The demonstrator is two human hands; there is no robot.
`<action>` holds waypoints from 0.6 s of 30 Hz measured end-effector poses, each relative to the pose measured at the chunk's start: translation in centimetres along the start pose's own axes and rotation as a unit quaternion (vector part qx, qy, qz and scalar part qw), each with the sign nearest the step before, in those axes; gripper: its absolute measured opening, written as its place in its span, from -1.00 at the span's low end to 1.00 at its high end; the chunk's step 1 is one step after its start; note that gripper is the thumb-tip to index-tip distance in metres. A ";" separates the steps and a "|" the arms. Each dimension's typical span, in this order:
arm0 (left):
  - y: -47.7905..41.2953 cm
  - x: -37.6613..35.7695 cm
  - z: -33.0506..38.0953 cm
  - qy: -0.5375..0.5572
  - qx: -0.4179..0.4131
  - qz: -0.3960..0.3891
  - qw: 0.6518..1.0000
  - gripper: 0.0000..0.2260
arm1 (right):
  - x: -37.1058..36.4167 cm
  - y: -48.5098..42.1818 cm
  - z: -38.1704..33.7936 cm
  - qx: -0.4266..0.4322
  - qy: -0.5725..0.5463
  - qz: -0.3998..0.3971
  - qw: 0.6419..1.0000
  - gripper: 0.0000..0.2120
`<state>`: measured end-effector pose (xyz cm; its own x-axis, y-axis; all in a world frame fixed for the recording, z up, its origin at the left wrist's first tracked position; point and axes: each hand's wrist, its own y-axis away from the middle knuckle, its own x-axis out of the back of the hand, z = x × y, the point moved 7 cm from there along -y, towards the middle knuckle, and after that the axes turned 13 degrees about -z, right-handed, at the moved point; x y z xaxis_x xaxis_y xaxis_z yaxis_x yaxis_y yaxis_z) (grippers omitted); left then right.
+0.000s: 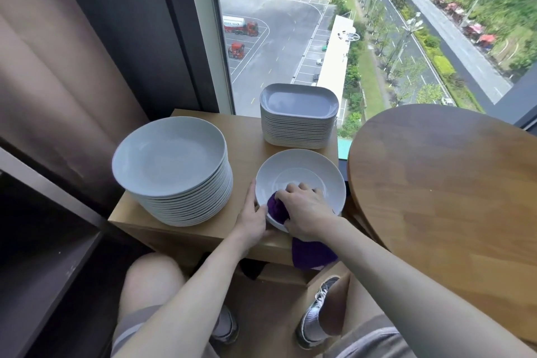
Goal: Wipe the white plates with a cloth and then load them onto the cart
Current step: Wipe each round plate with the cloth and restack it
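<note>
Plate (302,177): a single white round one lay at the near right of the wooden surface (250,136), its near rim reaching the surface's front edge.
Cloth (276,208): purple, bunched inside the plate's near left part; a loose end hung past the near rim, under the wrist.
Right hand (305,211): fingers curled and clamped on the cloth, pressing it to the plate.
Left hand (252,219): held the plate's left rim, thumb over the edge, forefinger along the outside.
Round stack (171,160): tall pile of white plates, left of the single plate.
Rectangular stack (299,103): white dishes, far right, by the window (276,38).
Round tabletop (450,183): wooden, to the right.
</note>
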<state>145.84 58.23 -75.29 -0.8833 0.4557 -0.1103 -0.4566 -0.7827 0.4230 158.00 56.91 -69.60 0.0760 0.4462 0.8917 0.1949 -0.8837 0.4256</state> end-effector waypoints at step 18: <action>0.0 0.4 0.2 -0.074 -0.014 0.028 0.997 -0.36 | 2.5 -3.4 6.4 -0.138 0.034 0.052 0.989 -0.58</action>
<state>145.50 58.48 -75.12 -0.8830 0.4670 0.0474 -0.4117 -0.8190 0.3997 163.81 61.92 -69.83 0.0129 0.3495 0.9368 -0.0846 -0.9332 0.3493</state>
